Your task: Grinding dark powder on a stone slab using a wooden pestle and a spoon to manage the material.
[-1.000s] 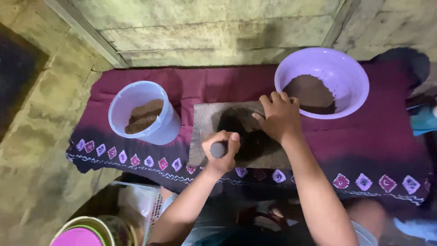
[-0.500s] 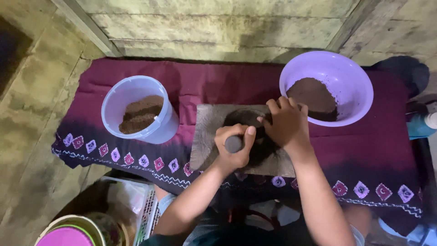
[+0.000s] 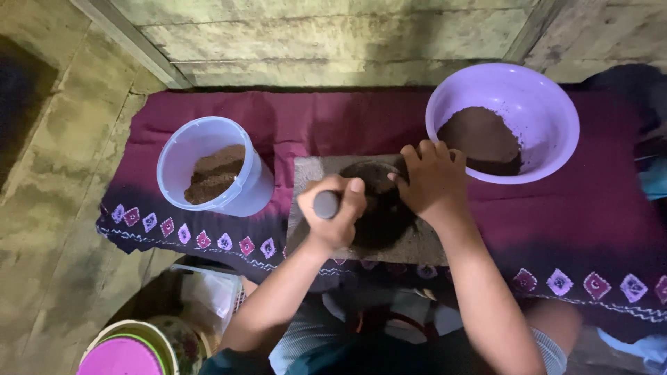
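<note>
A flat grey grinding stone point(image 3: 417, 244) lies on a maroon patterned cloth point(image 3: 313, 125). A dark brown mass point(image 3: 379, 208) sits on the stone. My left hand point(image 3: 333, 212) is shut on the end of a dark stone roller point(image 3: 325, 204) lying across the mass. My right hand point(image 3: 431, 182) presses down on the other end, which it hides. At left, a pale blue bucket point(image 3: 240, 198) holds brown granules. A purple bowl point(image 3: 538, 104) with dark brown powder stands at right.
A concrete floor and a stone wall edge surround the cloth. Stacked coloured bowls point(image 3: 139, 347) and a clear plastic container point(image 3: 208, 292) sit at lower left. My knees show beneath the cloth's front edge.
Both hands have slid with the roller across the stone, toward the far edge. The view has shifted slightly.
</note>
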